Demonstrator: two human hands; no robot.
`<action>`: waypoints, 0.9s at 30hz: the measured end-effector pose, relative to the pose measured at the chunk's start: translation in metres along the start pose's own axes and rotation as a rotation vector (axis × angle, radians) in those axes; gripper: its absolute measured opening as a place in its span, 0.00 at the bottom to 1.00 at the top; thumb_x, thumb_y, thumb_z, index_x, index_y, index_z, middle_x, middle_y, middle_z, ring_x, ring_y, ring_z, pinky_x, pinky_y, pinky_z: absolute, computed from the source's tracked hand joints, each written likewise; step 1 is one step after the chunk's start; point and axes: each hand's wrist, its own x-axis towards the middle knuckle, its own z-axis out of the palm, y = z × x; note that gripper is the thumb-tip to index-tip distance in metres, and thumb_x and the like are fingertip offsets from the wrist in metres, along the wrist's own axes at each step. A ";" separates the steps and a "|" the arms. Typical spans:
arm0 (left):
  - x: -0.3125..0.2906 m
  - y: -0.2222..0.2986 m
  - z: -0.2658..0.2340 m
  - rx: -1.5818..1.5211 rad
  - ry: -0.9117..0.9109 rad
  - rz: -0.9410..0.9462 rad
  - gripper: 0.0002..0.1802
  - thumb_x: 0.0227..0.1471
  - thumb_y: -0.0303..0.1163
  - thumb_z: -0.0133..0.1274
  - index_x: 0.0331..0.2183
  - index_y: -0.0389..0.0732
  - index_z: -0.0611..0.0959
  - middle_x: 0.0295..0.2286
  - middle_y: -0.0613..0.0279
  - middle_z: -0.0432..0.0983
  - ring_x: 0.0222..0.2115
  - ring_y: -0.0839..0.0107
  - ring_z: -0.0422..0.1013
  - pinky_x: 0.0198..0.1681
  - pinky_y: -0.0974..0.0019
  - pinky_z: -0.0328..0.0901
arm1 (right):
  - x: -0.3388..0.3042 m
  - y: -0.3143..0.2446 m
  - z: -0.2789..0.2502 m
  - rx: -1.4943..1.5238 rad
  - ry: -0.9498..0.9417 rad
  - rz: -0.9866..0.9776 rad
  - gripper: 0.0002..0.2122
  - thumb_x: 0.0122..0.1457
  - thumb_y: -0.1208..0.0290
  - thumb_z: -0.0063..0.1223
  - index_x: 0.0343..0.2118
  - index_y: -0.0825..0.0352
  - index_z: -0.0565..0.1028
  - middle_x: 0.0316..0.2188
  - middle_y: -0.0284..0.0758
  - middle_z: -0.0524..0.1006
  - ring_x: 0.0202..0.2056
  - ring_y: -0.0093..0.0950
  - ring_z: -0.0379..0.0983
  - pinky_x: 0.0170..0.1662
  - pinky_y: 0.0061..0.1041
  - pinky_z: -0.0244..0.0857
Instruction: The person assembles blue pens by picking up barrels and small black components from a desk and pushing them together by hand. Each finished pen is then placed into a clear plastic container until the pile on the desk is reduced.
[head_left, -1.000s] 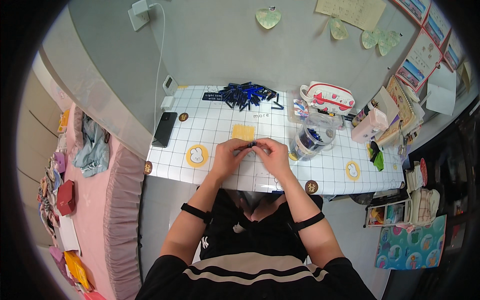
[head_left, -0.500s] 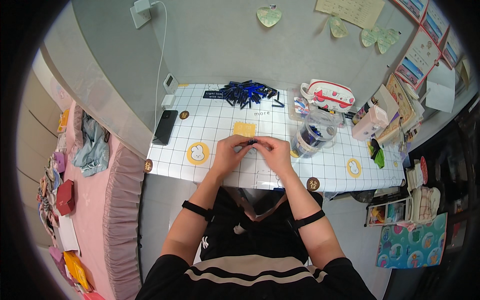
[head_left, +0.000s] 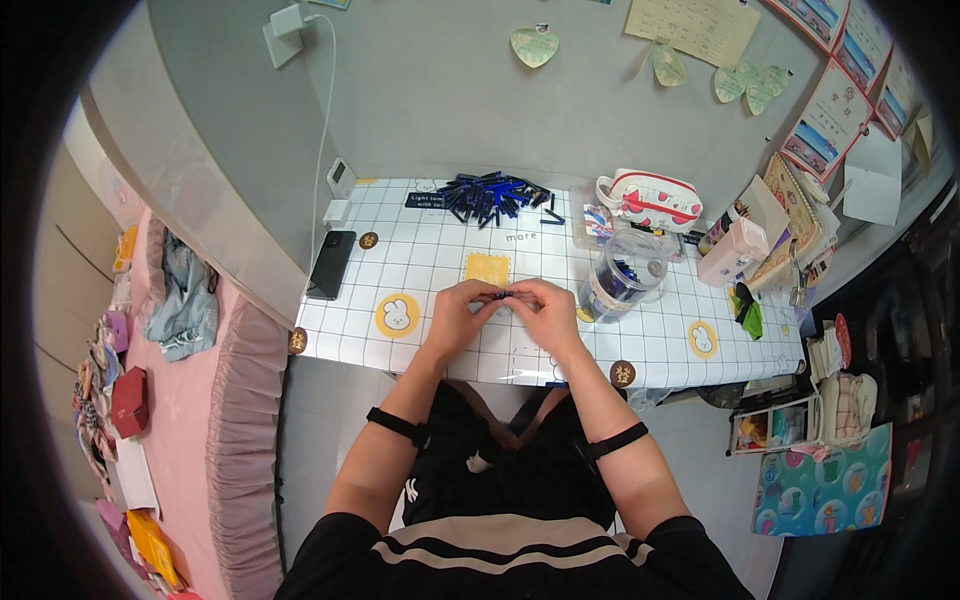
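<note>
My left hand [head_left: 463, 314] and my right hand [head_left: 545, 317] meet over the near middle of the desk. Fingertips of both pinch small dark ink cartridges [head_left: 503, 295] between them; the fingers hide most of these, so I cannot tell how many there are. Beyond my hands, a loose pile of dark-blue ink cartridges [head_left: 492, 197] lies at the desk's back, with a few strays at its right side. A clear plastic jar [head_left: 612, 290] stands right of my right hand, with more cartridges inside.
The white gridded desk [head_left: 400, 270] carries a black phone [head_left: 332, 265] at left. Behind the jar sits a white-and-red pencil case [head_left: 653, 198]. A pink box [head_left: 733, 252] and upright books [head_left: 800, 225] fill the right end. A pink bed [head_left: 240, 400] lies to the left.
The view has tilted slightly, so the desk sits a little lower in the picture. My hands stay together over the same spot, fingers shifting slightly around the cartridges.
</note>
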 end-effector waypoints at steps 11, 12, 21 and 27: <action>-0.008 0.001 -0.006 -0.069 -0.014 -0.008 0.08 0.31 0.20 0.51 0.22 0.32 0.72 0.20 0.59 0.69 0.23 0.74 0.68 0.27 0.77 0.63 | -0.006 -0.003 0.004 0.052 0.003 -0.074 0.07 0.36 0.80 0.50 0.23 0.70 0.70 0.20 0.36 0.71 0.23 0.23 0.69 0.24 0.14 0.61; -0.007 0.001 -0.006 -0.050 -0.002 0.025 0.08 0.30 0.20 0.51 0.22 0.33 0.72 0.20 0.59 0.69 0.22 0.73 0.68 0.26 0.77 0.63 | -0.005 -0.004 0.004 0.056 0.006 -0.074 0.07 0.36 0.80 0.50 0.23 0.70 0.70 0.20 0.36 0.71 0.23 0.23 0.69 0.24 0.14 0.61; -0.004 0.002 -0.009 0.127 0.043 0.191 0.09 0.28 0.19 0.50 0.21 0.35 0.72 0.19 0.58 0.68 0.20 0.69 0.67 0.23 0.74 0.62 | -0.003 -0.003 0.013 -0.104 0.079 -0.220 0.06 0.37 0.81 0.48 0.22 0.69 0.67 0.19 0.36 0.68 0.21 0.28 0.67 0.23 0.19 0.60; 0.001 0.023 -0.020 0.254 0.045 0.256 0.09 0.27 0.19 0.49 0.21 0.35 0.72 0.18 0.58 0.68 0.20 0.67 0.67 0.22 0.73 0.61 | -0.005 -0.011 0.017 -0.185 0.214 -0.547 0.06 0.37 0.81 0.45 0.22 0.69 0.66 0.20 0.36 0.67 0.23 0.32 0.64 0.24 0.22 0.59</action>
